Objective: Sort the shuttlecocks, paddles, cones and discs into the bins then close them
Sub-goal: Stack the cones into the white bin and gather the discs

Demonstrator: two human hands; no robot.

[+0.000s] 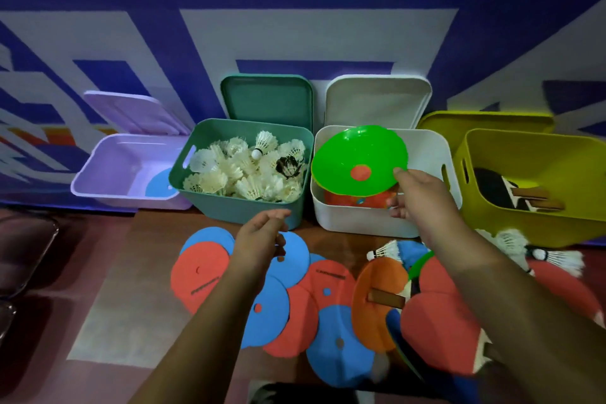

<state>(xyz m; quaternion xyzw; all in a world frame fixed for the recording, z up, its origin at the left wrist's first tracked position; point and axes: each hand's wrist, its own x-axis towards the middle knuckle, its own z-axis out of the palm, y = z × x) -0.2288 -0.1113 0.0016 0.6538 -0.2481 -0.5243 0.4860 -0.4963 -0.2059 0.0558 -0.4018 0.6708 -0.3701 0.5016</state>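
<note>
My right hand (416,197) pinches the rim of a green cone (357,154) and holds it tilted over the white bin (354,221), where orange cones lie. My left hand (262,236) hovers with relaxed fingers, holding nothing, above the flat blue and red discs (272,305) on the floor. The green bin (239,207) is full of white shuttlecocks (249,170). One blue disc (160,187) lies in the lilac bin (98,180). Paddles (511,193) lie in the yellow bin (531,223). An orange cone (373,292), red paddles (436,331) and loose shuttlecocks (383,251) lie on the floor at right.
All the bin lids stand open against the blue and white wall: lilac (131,111), green (265,102), white (377,102) and yellow (485,123). A dark chair frame (23,256) stands at the left edge.
</note>
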